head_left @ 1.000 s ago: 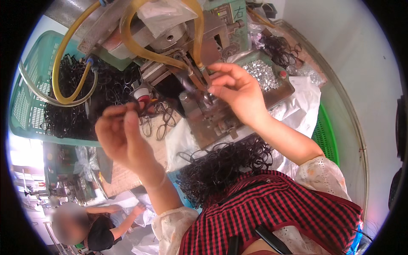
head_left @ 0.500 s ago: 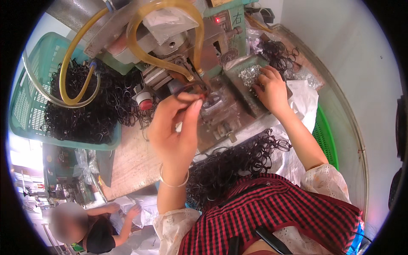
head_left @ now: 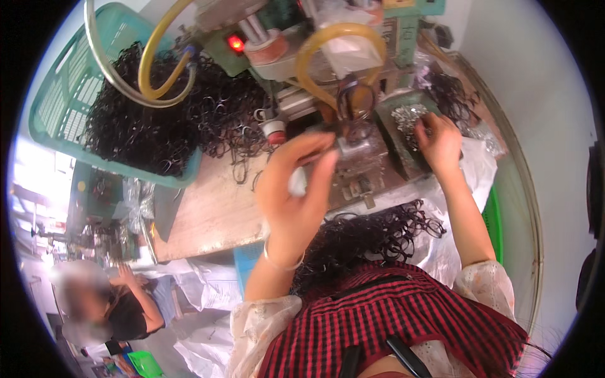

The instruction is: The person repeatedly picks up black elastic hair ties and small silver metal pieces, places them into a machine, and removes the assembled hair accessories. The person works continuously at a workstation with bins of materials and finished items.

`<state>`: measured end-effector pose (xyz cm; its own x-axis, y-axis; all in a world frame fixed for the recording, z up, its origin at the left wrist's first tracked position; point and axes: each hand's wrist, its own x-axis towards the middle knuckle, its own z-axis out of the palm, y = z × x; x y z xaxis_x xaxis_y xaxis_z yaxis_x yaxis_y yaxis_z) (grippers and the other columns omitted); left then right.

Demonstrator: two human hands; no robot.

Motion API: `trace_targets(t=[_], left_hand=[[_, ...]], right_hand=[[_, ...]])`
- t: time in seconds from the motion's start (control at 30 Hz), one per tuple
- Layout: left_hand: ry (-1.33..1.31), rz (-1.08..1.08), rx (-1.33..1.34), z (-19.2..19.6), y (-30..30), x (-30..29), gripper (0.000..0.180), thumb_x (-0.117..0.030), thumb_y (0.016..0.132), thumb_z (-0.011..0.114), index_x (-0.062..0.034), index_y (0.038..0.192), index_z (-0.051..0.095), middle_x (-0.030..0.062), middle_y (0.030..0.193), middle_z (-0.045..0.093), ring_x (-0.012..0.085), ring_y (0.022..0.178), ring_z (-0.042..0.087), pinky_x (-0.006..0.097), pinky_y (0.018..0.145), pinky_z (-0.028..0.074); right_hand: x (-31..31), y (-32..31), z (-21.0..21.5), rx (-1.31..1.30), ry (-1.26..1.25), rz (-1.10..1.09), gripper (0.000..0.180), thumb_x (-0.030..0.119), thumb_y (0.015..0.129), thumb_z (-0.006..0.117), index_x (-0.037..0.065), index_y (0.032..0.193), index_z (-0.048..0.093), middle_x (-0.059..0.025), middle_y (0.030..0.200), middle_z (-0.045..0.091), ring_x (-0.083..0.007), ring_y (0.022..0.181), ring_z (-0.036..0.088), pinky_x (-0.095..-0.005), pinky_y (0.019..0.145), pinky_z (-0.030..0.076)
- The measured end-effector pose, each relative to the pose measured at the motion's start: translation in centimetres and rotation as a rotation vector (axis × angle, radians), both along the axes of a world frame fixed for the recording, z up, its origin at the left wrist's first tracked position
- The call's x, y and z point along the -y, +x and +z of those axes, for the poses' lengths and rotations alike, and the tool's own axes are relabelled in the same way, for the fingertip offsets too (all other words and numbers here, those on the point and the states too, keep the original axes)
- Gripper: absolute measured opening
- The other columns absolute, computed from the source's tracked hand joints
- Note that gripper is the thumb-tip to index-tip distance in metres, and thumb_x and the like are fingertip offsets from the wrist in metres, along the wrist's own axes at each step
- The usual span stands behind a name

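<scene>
My left hand (head_left: 295,192), blurred by motion, is raised in front of the machine's work area. Its thumb and fingertips look apart, with nothing clearly between them. Just beyond the fingertips, a dark loop-shaped strip (head_left: 346,104) stands out before the yellow hose; whether it touches the hand is unclear. My right hand (head_left: 441,143) is at the green metal tray (head_left: 396,142), fingers curled in and closed beside a heap of small silvery metal pieces (head_left: 408,118). What its fingertips hold is hidden. Several black looped strips (head_left: 372,236) lie piled near my lap.
A teal basket (head_left: 60,116) of black looped strips stands at the left. A red button (head_left: 275,133) and yellow hose (head_left: 302,60) belong to the machine. More strips lie behind the tray. At lower left, another person (head_left: 129,309) sits near white sacks (head_left: 208,286).
My view has shifted, so the bench sits further right and the machine higher. My left thumb and fingers have parted from a pinch on a dark strip. My right hand has drawn its fingers together.
</scene>
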<state>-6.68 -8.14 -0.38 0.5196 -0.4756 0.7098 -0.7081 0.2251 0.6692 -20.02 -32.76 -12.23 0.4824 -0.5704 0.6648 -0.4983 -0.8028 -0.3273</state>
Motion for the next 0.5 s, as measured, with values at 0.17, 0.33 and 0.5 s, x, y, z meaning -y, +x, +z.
trace_targets(t=[0.17,0.33,0.5], left_hand=[[-0.147,0.667,-0.044,0.7,4.1,-7.4,0.008,0.005,0.088,0.065,0.0052,0.095,0.067,0.0081,0.09,0.067,0.0139,0.082,0.061,0.023,0.077,0.05],[0.353,0.54,0.129,-3.8,11.0,-5.4,0.009,-0.003,0.078,0.074,-0.0037,0.086,0.072,0.0069,0.082,0.063,0.0177,0.073,0.059,0.027,0.067,0.047],[0.882,0.706,0.165,-13.6,15.1,-0.8,0.036,-0.037,0.073,0.079,-0.0033,0.083,0.068,0.0185,0.087,0.068,0.0361,0.084,0.065,0.043,0.074,0.051]], right_hand=[[-1.4,-1.3,0.3,0.095,0.2,0.013,0.014,0.019,0.08,0.073,0.006,0.085,0.073,-0.0139,0.074,0.066,-0.0309,0.071,0.064,-0.0396,0.066,0.051],[-2.5,0.6,2.2,0.187,0.471,0.095,0.014,0.015,0.081,0.074,0.005,0.091,0.074,-0.0148,0.084,0.071,-0.0266,0.073,0.069,-0.035,0.069,0.053],[-2.4,0.0,1.3,0.204,0.495,0.093,0.016,0.01,0.084,0.07,0.003,0.098,0.071,-0.0126,0.089,0.071,-0.0211,0.084,0.07,-0.0314,0.076,0.052]])
